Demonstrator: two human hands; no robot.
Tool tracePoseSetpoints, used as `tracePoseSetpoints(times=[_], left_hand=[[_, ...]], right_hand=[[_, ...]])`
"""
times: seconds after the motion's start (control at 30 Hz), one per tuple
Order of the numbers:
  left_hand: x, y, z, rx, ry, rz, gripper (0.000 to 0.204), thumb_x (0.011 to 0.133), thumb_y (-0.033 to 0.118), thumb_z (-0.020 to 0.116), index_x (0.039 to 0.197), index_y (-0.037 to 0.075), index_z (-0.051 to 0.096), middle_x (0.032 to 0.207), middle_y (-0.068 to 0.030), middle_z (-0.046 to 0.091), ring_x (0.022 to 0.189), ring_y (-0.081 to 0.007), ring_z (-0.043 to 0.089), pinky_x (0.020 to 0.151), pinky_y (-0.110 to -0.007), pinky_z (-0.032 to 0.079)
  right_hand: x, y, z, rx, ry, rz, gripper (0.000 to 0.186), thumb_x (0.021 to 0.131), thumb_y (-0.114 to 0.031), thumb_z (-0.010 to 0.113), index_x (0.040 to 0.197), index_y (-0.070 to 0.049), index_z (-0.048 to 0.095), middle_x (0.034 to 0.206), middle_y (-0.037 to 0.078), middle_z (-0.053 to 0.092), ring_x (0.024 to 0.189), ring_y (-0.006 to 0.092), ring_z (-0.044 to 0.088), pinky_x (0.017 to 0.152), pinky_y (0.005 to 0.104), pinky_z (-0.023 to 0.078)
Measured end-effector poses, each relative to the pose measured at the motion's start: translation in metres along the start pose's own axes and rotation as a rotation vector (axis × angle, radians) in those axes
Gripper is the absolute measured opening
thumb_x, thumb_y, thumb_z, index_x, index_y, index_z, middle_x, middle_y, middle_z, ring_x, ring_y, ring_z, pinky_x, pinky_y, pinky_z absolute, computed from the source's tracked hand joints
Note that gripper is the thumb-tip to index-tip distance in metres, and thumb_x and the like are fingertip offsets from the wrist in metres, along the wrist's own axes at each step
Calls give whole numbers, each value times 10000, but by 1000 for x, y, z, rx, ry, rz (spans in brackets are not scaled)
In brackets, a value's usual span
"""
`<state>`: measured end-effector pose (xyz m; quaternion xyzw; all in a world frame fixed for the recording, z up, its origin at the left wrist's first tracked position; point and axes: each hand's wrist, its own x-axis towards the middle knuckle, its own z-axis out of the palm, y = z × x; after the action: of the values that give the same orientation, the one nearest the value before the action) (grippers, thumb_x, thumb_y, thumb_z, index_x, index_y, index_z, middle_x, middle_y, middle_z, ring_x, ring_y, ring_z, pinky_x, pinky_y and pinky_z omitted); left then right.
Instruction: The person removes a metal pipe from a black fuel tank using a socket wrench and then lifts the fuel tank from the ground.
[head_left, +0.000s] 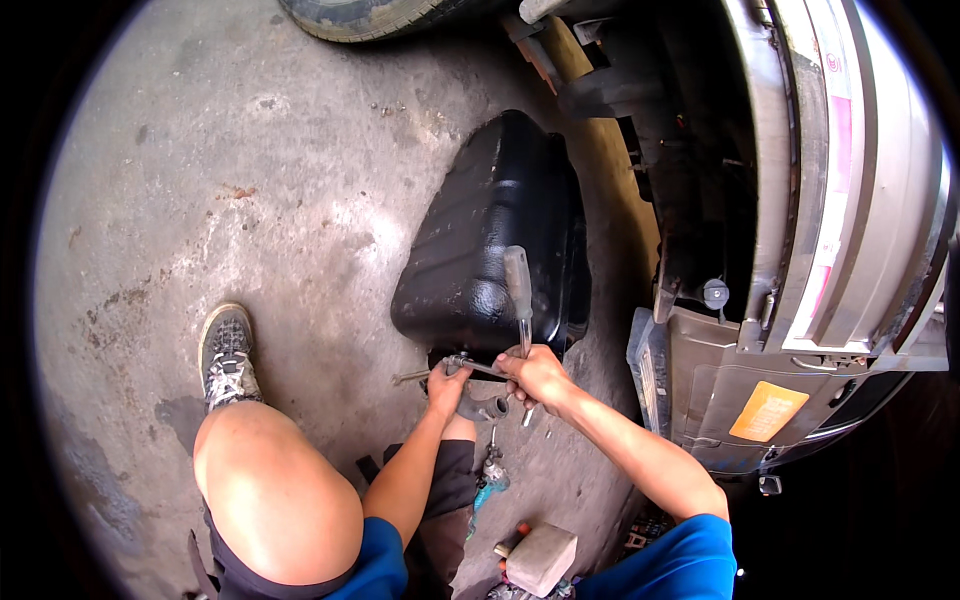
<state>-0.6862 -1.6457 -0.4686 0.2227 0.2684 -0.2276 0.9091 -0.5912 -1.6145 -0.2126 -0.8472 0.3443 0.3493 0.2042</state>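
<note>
A black fuel tank (490, 235) lies on the floor in front of me. At its near end my left hand (446, 390) is closed around the head end of a slim metal tool (480, 367), which looks like a ratchet wrench. My right hand (538, 378) grips a screwdriver (517, 285), its pale translucent handle pointing away from me, over the tank. The slim tool's other end reaches the right hand's fingers. Just below the hands shows a grey curved pipe piece (485, 407) with an open round end; the hands partly hide it.
A vehicle (715, 375) with an open underside stands along the right. A tire (370, 18) is at the far edge. Near my right arm lie a teal-and-metal power tool (487, 482) and a pale box-shaped container (541, 558). My shoe (228, 355) rests on the concrete floor at left.
</note>
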Motion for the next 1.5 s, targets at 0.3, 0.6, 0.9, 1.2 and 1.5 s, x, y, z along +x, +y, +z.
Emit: tracePoseSetpoints(times=[0.3, 0.6, 0.9, 1.2, 1.5], left_hand=[[-1, 2, 3, 54, 48, -33, 217, 854, 109, 724, 1017, 0, 633, 890, -39, 663, 747, -102, 601, 623, -281, 492], [-1, 1, 0, -18, 43, -15, 186, 866, 103, 719, 1016, 26, 640, 866, -22, 662, 686, -98, 593, 580, -266, 472], [-2, 2, 3, 22, 34, -24, 216, 855, 126, 736, 1010, 21, 627, 843, -39, 660, 672, -108, 593, 590, -268, 474], [0, 1, 12, 60, 41, 3, 270, 874, 130, 702, 1073, -33, 620, 959, -76, 680, 844, -130, 631, 718, -300, 519], [-1, -4, 7, 68, 67, 10, 237, 835, 129, 759, 1002, -1, 652, 883, -29, 675, 730, -104, 595, 633, -268, 487]], right_hand=[[-17, 0, -4, -1567, 36, -1056, 166, 785, -203, 643, 851, -62, 700, 808, 84, 606, 838, 286, 611, 714, 418, 504], [-18, -2, -5, -1100, 46, -867, 141, 862, -187, 637, 928, -73, 687, 835, 84, 637, 783, 210, 637, 697, 385, 528], [1, -11, -7, -579, 16, -293, 242, 866, -151, 614, 1063, -39, 698, 939, 218, 704, 937, 397, 670, 816, 447, 520], [-12, -3, -4, -1801, -43, -1247, 121, 751, -182, 625, 771, -111, 721, 778, 58, 593, 819, 276, 590, 662, 387, 502], [19, -13, -22, -493, -40, -270, 192, 849, -188, 628, 931, -33, 708, 859, 225, 698, 868, 362, 694, 762, 456, 535]])
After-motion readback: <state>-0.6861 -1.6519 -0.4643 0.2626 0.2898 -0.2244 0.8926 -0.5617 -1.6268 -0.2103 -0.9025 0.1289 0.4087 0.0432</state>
